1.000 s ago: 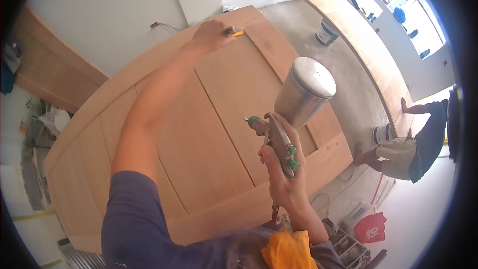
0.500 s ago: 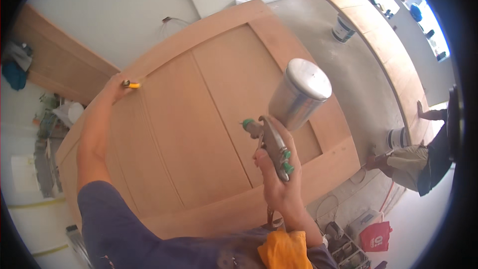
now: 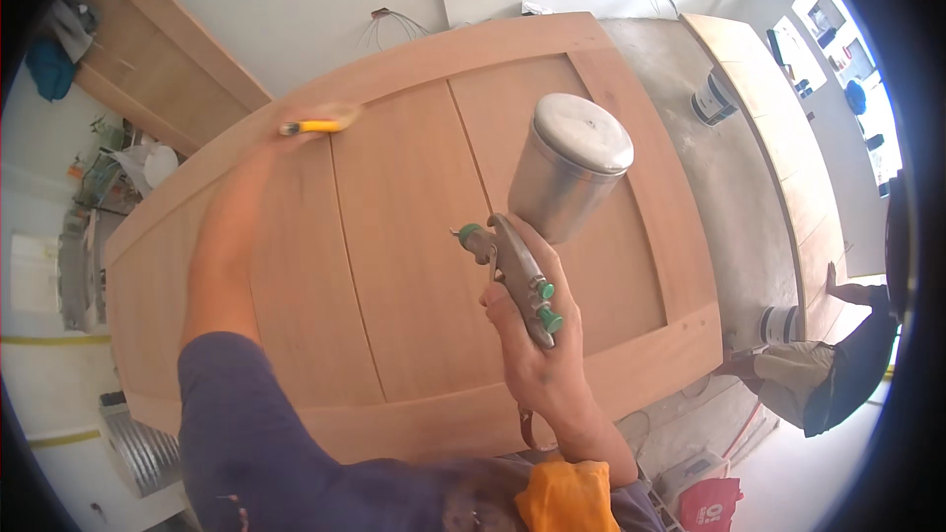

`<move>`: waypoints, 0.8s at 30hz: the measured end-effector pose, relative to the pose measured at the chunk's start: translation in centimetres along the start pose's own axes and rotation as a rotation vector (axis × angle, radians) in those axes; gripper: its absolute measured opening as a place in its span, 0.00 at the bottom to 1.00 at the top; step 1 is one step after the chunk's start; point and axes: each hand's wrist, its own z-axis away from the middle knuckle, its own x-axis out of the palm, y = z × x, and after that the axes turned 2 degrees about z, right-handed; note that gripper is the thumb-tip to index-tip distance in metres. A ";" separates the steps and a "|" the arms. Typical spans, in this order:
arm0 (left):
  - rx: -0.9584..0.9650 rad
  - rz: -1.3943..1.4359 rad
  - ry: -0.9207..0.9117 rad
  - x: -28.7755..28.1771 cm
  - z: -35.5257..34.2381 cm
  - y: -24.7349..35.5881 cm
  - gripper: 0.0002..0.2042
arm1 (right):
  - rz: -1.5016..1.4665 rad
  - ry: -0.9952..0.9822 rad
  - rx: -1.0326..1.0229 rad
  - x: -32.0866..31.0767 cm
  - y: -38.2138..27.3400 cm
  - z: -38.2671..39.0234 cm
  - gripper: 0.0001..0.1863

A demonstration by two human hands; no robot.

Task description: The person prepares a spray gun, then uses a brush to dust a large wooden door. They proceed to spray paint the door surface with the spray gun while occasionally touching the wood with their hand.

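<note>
My left hand (image 3: 294,141), smeared by motion, grips a yellow-handled tool (image 3: 317,126), possibly a brush, near the far rail of a pale reddish wooden panel door (image 3: 394,236) lying before me. My right hand (image 3: 527,355) is closed on a spray gun (image 3: 522,278) with green knobs and a large silver metal cup (image 3: 569,177), held above the door's right half. My left forearm reaches across the door's left side.
Another wooden panel (image 3: 158,54) stands at upper left. At right, a long board (image 3: 769,138) rests on buckets (image 3: 711,99); a co-worker (image 3: 818,374) crouches there, hand on it. Clutter (image 3: 138,167) lies left; a red bag (image 3: 709,505) lies lower right.
My left hand with the tool has moved leftward from the door's far right corner along the far rail. My right hand still holds the spray gun. The view has shifted slightly.
</note>
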 end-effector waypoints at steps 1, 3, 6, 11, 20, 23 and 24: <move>-0.167 0.059 -0.017 -1.9 2.4 -0.9 0.19 | -0.048 0.004 0.034 0.0 0.2 0.3 0.28; -0.376 -0.263 -0.003 -7.0 2.3 1.3 0.19 | -0.092 0.025 0.067 -0.1 0.3 0.4 0.28; -0.483 -0.089 0.453 -6.1 -8.8 8.1 0.18 | -0.054 0.070 0.084 0.4 0.3 0.5 0.29; -0.361 0.459 0.602 8.5 -28.0 16.5 0.20 | -0.012 0.130 0.051 3.6 -0.5 -1.5 0.30; -0.803 -0.092 0.895 -5.1 3.4 -15.4 0.19 | -0.046 0.083 0.073 4.8 -3.2 -4.9 0.31; -1.140 -0.349 0.560 -11.6 11.6 -9.6 0.20 | -0.041 0.095 0.088 3.5 -3.6 -5.1 0.31; -1.037 -0.334 0.472 -11.5 9.9 -6.6 0.20 | -0.037 0.107 0.120 3.5 -3.5 -4.8 0.30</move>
